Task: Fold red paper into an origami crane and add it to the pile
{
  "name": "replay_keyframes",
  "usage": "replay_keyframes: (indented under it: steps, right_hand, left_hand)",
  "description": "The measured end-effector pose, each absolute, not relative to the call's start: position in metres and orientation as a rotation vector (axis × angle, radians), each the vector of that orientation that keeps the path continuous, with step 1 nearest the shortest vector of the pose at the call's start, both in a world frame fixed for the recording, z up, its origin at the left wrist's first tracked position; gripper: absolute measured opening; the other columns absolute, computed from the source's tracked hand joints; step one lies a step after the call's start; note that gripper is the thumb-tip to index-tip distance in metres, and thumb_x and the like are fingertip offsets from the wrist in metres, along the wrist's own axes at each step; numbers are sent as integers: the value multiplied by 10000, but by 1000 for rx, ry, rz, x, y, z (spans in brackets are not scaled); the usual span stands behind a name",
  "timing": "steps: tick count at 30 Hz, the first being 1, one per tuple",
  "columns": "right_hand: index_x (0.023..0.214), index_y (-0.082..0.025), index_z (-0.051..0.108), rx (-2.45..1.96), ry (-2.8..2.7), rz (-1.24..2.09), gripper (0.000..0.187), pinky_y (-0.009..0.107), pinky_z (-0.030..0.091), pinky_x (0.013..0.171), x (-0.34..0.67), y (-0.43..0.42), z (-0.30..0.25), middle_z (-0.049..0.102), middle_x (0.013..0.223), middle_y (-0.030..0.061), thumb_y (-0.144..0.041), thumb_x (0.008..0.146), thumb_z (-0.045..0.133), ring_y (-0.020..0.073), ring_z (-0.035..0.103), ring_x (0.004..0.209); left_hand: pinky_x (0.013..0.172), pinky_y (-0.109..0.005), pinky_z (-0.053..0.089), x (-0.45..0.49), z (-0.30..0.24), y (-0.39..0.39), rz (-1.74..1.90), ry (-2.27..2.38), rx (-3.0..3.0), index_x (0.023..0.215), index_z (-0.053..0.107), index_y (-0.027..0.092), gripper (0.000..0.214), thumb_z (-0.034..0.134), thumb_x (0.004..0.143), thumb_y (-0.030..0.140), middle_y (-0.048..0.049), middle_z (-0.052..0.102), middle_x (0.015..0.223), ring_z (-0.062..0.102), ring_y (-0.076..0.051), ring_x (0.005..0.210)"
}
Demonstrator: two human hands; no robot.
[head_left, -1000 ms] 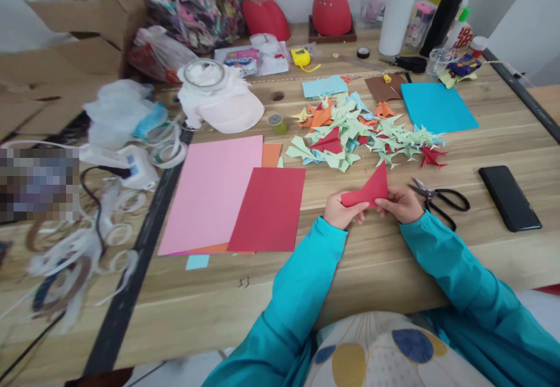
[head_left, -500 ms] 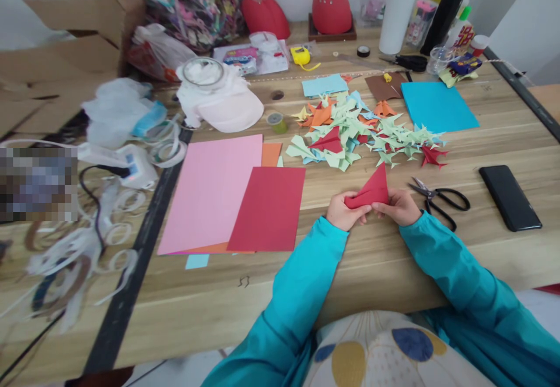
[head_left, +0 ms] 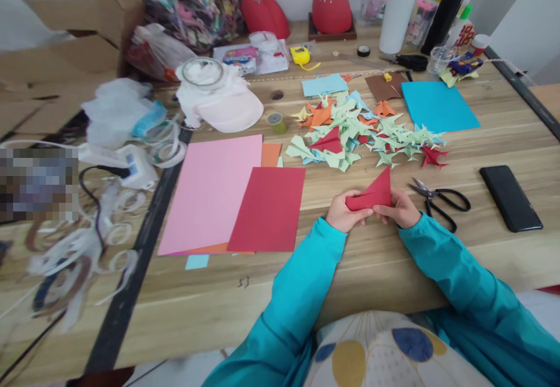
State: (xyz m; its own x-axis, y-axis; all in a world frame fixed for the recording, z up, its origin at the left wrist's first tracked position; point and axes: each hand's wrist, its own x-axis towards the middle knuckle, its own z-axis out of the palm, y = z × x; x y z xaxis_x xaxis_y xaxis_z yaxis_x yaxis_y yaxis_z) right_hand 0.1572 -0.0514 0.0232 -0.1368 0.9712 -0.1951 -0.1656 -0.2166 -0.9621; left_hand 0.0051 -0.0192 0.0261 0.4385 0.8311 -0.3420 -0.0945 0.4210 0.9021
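A folded piece of red paper (head_left: 374,193) is held between both hands, just above the wooden table, its pointed tip facing up and away from me. My left hand (head_left: 345,212) grips its left end, thumb along the lower edge. On the right side, my right hand (head_left: 400,207) pinches the lower edge, with its thumb close to the left one. Beyond the hands lies a pile of folded paper pieces (head_left: 345,127) in light green, orange, red, blue and yellow. Black-handled scissors (head_left: 437,197) lie right of my right hand, blades pointing away.
Left of my hands lie a red sheet (head_left: 269,209) and a larger pink sheet (head_left: 214,189). A phone (head_left: 511,197) rests at the right, a blue sheet (head_left: 440,107) behind it. White tape rolls and cables (head_left: 87,241) clutter the left; a white bottle (head_left: 399,14) stands at the back.
The red paper's tip has shifted slightly to the right and a little lower, and its fold looks slightly more spread. Both hands keep their hold; everything else looks the same.
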Motion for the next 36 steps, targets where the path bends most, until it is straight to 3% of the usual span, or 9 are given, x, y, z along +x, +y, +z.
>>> replay_keyframes:
  steps: [10,26,32,36]
  right_hand:
    - [812,-159,522,-1137,-932,1427,303,157,280,285,166,-47,17,547,465,-51,-255,604,720,54,412,324]
    - [905,-165,520,-1080,-827,1433,398,153,187,255,169,-44,20,504,446,-80,-243,579,735,32,326,259]
    - [884,-180,507,-1048,-780,1433,369,147,201,268,169,-43,19,475,409,-97,-270,601,725,22,297,253]
    - [954,-187,493,-1073,-796,1445,429,152,225,256,170,-43,19,526,466,-79,-293,607,722,38,351,268]
  left_hand:
    - [340,-223,422,-2,18,-9,792,824,876,814,536,106,460,780,466,283,-8,630,567,509,-101,337]
    - [356,-225,454,-4,14,-9,845,859,754,886,517,112,500,761,494,304,-42,662,591,578,-151,390]
    - [341,-217,441,-4,12,-9,877,885,779,880,513,119,496,757,497,318,-30,659,592,573,-147,379]
    - [347,-226,450,-4,13,-8,896,901,787,881,512,111,509,760,488,319,-27,652,583,566,-144,370]
